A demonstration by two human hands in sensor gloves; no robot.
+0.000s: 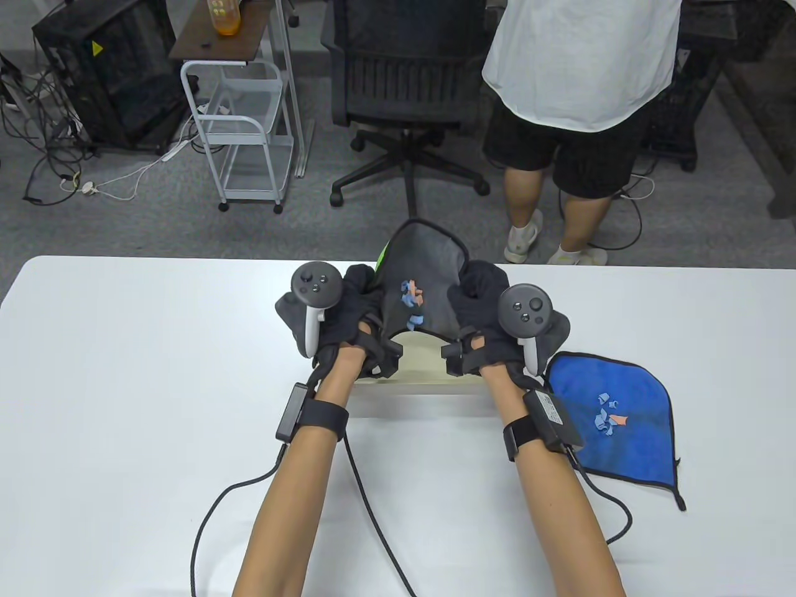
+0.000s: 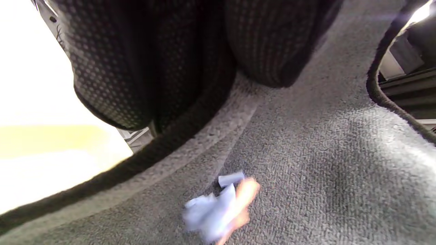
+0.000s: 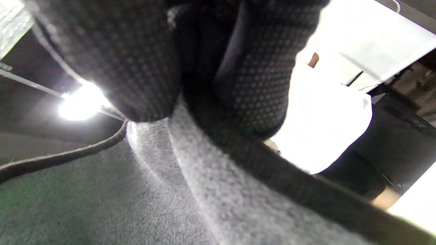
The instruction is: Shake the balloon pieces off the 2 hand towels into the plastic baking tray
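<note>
Both hands hold the grey towel (image 1: 429, 280) above the desk (image 1: 124, 373). The left hand (image 1: 348, 311) grips its left edge, the right hand (image 1: 479, 311) grips its right edge, and the cloth sags between them. Blue and orange balloon pieces (image 1: 411, 301) lie in the sag; in the left wrist view they are blurred. Under the towel only a pale strip of the tray (image 1: 416, 367) shows, the hands and cloth cover the rest. The blue towel (image 1: 622, 423) lies flat on the desk near the right forearm, with more pieces (image 1: 608, 418) on it. Its left part is hidden by the wrist.
</note>
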